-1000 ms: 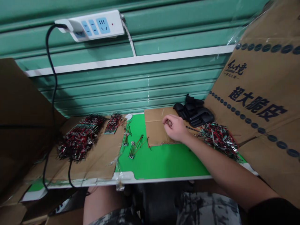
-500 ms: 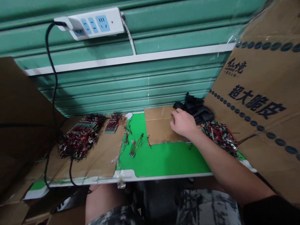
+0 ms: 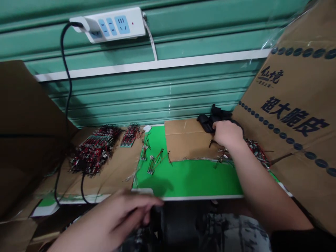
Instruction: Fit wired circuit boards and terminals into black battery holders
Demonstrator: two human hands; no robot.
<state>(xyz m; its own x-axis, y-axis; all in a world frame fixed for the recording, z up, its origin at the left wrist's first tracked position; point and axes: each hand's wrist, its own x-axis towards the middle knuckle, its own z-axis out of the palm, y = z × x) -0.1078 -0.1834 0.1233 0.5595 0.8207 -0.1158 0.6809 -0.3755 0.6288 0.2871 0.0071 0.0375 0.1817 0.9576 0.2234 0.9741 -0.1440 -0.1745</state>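
Note:
My right hand (image 3: 228, 133) is over the pile of black plastic parts (image 3: 206, 122) at the back right. Its fingers curl down against the parts, and the fingertips are hidden, so what they grip does not show. A short dark piece (image 3: 211, 142) sticks out beside that hand. My left hand (image 3: 131, 210), slightly blurred, hovers at the table's front edge with the index finger stretched out and nothing seen in it. Beyond it, small circuit boards with red and black wires (image 3: 151, 165) lie on the green tabletop (image 3: 194, 180).
A heap of wired boards (image 3: 91, 150) and a smaller bundle (image 3: 128, 135) rest on cardboard (image 3: 123, 168) at left. More wired parts (image 3: 256, 150) lie at right. Cardboard walls (image 3: 296, 105) flank the table. A power strip (image 3: 118, 26) hangs above with a black cable (image 3: 68, 73).
My left hand has come into view at the lower left. My right hand has moved right, over the black parts. Some wired pieces now show beside its wrist. The view has shifted slightly.

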